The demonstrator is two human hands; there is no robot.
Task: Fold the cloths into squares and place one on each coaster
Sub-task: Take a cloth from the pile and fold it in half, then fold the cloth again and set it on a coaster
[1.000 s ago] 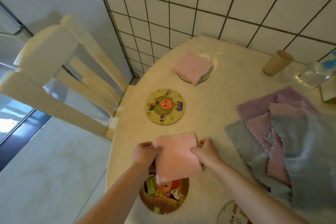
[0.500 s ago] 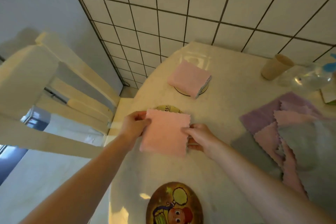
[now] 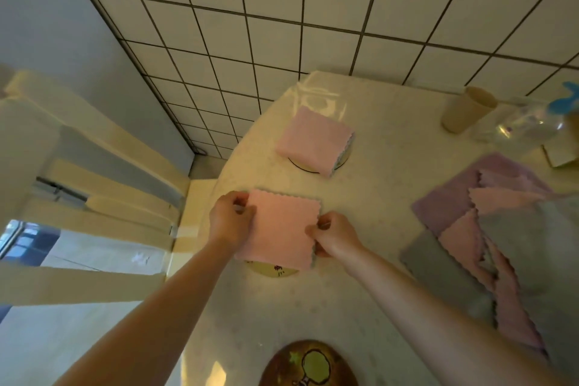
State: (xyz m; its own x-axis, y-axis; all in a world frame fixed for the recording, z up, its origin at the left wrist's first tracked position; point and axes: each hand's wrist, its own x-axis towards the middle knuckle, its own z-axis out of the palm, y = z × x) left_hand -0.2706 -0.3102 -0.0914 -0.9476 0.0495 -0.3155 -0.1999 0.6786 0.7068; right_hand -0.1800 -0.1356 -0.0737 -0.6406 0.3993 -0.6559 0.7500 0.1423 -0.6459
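Note:
A folded pink cloth point(image 3: 279, 229) lies as a square over the middle round coaster point(image 3: 272, 271), of which only the near yellow rim shows. My left hand point(image 3: 230, 219) pinches the cloth's left edge and my right hand point(image 3: 335, 236) pinches its right edge. Farther back, another folded pink cloth point(image 3: 315, 138) rests on a far coaster point(image 3: 308, 166). A third coaster point(image 3: 308, 363) with a cartoon print lies bare at the near edge of the view.
A pile of unfolded purple, pink and grey cloths point(image 3: 501, 229) covers the table's right side. A beige cup point(image 3: 466, 110) and a clear plastic bottle point(image 3: 526, 125) stand at the back right by the tiled wall. A cream chair point(image 3: 94, 172) stands left of the table.
Both hands carried the folded pink cloth away from the near coaster and forward onto the middle coaster, which it now covers. The view tilted upward.

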